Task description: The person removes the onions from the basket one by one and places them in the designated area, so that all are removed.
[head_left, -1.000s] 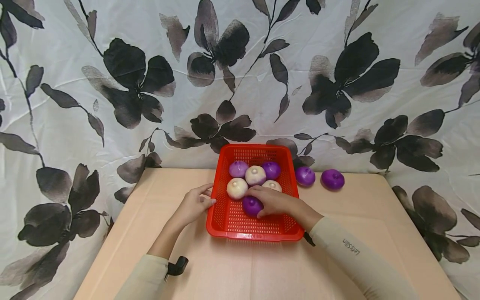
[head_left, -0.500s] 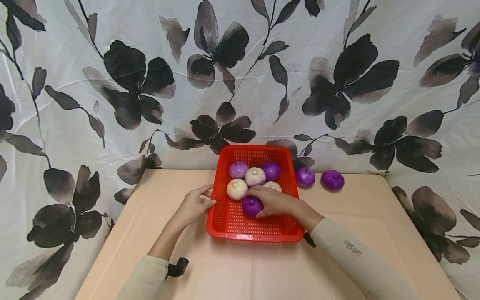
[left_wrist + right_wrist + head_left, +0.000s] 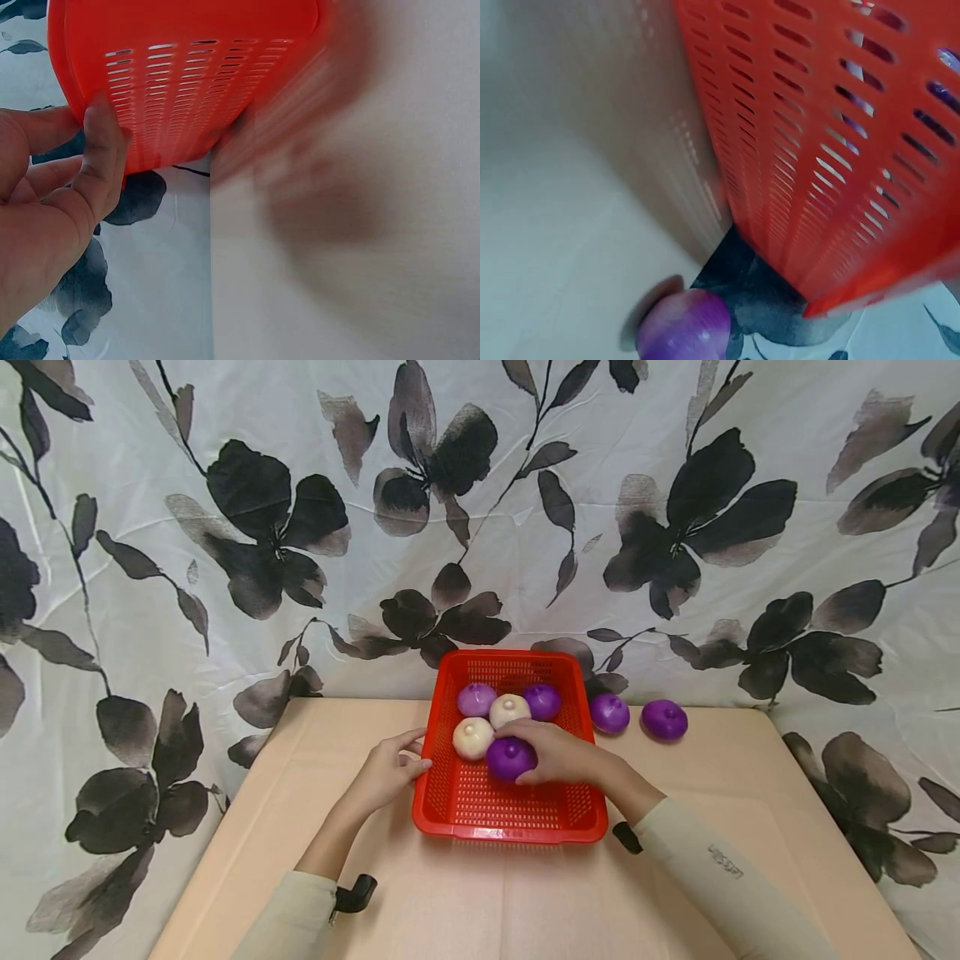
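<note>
A red perforated plastic basket (image 3: 450, 814) stands at the middle of the table in the head view, with purple and white onions inside. My left hand (image 3: 392, 768) holds its left rim; the left wrist view shows thumb and fingers (image 3: 101, 161) at that edge. Over the basket, my right hand (image 3: 555, 752) grips a dark purple onion (image 3: 510, 760). Behind it lie a white onion (image 3: 473, 738), another white onion (image 3: 510, 710), a pale purple onion (image 3: 476, 700) and a darker purple onion (image 3: 542, 701). The right hand is out of sight in the right wrist view.
Two purple onions, a nearer one (image 3: 610, 714) and a farther one (image 3: 664, 720), lie on the table (image 3: 720, 777) right of the basket. A white floral cloth (image 3: 555, 568) hangs behind the table's back edge.
My right hand has moved slightly up and back in the basket, with the dark purple onion in its grip. It now covers a white onion seen before. The left hand stays put.
</note>
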`<state>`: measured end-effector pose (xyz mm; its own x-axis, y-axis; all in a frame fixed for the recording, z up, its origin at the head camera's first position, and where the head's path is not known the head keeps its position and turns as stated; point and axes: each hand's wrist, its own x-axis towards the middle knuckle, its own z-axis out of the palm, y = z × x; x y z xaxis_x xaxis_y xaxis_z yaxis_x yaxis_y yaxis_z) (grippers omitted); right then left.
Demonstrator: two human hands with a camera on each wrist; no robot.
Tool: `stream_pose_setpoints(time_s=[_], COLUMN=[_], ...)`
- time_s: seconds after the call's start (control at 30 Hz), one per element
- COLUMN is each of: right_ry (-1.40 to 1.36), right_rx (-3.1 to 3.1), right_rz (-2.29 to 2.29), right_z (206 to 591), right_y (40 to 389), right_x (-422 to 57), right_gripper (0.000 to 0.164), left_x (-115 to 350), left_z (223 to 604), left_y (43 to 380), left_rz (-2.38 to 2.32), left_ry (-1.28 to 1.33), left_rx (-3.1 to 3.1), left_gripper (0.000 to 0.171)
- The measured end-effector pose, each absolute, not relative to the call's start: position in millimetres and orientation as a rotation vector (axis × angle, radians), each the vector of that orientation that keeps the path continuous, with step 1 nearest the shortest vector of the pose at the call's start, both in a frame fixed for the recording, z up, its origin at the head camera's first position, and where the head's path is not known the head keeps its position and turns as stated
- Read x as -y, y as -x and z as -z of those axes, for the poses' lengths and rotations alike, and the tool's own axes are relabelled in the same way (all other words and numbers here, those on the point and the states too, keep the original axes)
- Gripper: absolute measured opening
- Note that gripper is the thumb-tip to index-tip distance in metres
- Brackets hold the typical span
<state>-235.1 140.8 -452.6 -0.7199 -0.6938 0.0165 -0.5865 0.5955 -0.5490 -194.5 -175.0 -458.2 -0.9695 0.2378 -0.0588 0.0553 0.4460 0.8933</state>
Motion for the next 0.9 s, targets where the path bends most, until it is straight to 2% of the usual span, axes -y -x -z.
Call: stream_pose_setpoints(time_s=[0.9], right_ry=[0.761], right_rx=[-2.801], right_rz=[1.252], right_z=[421], right_y=[215], right_x=[-232], right_gripper=[0.076], left_x=[177], left_z=[459], left_y=[193], left_rz=[-1.576], left_ry=[-0.240], left_rx=[-2.488], left_gripper=[0.060])
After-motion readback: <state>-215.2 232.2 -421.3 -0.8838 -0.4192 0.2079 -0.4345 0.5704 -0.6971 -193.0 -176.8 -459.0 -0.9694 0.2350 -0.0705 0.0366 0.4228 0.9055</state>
